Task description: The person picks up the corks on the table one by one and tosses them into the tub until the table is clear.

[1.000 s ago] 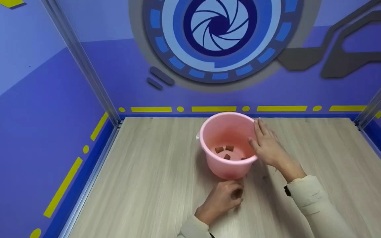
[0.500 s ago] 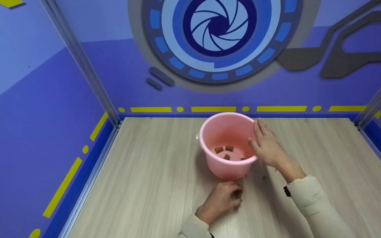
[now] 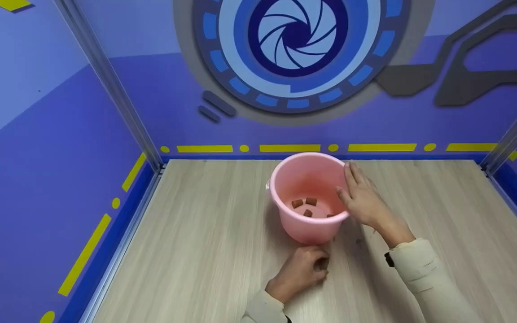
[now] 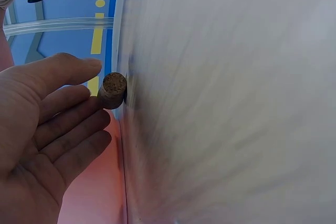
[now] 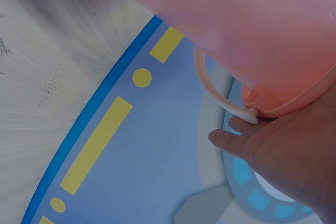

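A pink bucket [image 3: 312,229] stands on the table, with several short brown corks [image 3: 311,201] on its bottom. My right hand [image 3: 366,202] holds the rim on the right side, thumb over the inner wall and fingers along the outside. The right wrist view shows these fingers [image 5: 227,141] extended past the pale handle [image 5: 220,98] at its hinge. In front of the bucket is my left hand [image 3: 299,271], low over the table. One more cork [image 4: 113,90] lies there on the tabletop, right at the tips of the left thumb and fingers, which are mostly straight in the left wrist view.
The wood-grain table [image 3: 195,251] is bounded by a blue printed back wall [image 3: 222,130] close behind the bucket. A left side panel [image 3: 29,193] and metal corner posts [image 3: 106,72] enclose it. Dark specks [image 5: 51,85] mark the table near the right hand.
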A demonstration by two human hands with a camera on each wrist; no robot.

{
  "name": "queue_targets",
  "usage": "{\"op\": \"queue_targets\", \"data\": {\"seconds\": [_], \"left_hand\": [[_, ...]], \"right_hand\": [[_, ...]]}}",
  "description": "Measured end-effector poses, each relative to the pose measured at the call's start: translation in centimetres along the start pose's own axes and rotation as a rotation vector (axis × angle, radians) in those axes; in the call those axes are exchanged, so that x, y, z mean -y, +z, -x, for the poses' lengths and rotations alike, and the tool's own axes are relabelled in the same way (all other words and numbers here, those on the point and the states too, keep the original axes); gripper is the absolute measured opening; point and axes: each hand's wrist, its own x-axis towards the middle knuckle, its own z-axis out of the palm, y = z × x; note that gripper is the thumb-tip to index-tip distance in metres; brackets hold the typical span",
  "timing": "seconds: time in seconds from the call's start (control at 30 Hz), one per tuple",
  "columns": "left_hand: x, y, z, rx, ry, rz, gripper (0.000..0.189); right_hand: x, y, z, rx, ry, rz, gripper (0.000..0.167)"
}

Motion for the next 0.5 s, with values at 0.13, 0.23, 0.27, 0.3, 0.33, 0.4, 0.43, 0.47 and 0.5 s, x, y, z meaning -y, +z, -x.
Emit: {"op": "queue_targets", "data": {"seconds": [0.13,0.23,0.27,0.3,0.33,0.4,0.43,0.47,0.5], "left_hand": [[0.0,-0.03,-0.05,0.007,-0.008,0.002,0.022],[0.05,-0.03,-0.16,0.012,-0.011,-0.006,0.021],[0.08,-0.02,-0.19,0.013,-0.012,-0.009,0.021],[0.11,-0.01,-0.22,0.016,-0.013,-0.011,0.021],[0.13,0.0,-0.24,0.02,-0.015,-0.011,0.021],[0.18,0.04,-0.3,0.024,-0.014,-0.008,0.02],[0.18,0.04,-0.34,0.027,-0.013,-0.004,0.02],[0.18,0.04,-0.37,0.029,-0.012,-0.004,0.019],[0.18,0.05,-0.4,0.032,-0.011,-0.003,0.018]], "right_hand": [[0.0,0.03,-0.05,0.007,0.01,-0.001,0.076],[-0.06,0.05,-0.09,0.015,0.02,-0.002,0.077],[-0.08,0.05,-0.11,0.017,0.022,-0.003,0.077],[-0.1,0.06,-0.11,0.018,0.023,-0.006,0.078],[-0.11,0.06,-0.12,0.017,0.021,-0.006,0.078],[-0.15,0.09,-0.12,0.015,0.018,-0.007,0.077],[-0.15,0.07,-0.12,0.015,0.019,-0.007,0.077],[-0.12,0.06,-0.12,0.016,0.02,-0.007,0.078],[-0.12,0.06,-0.13,0.016,0.021,-0.007,0.078]]}}
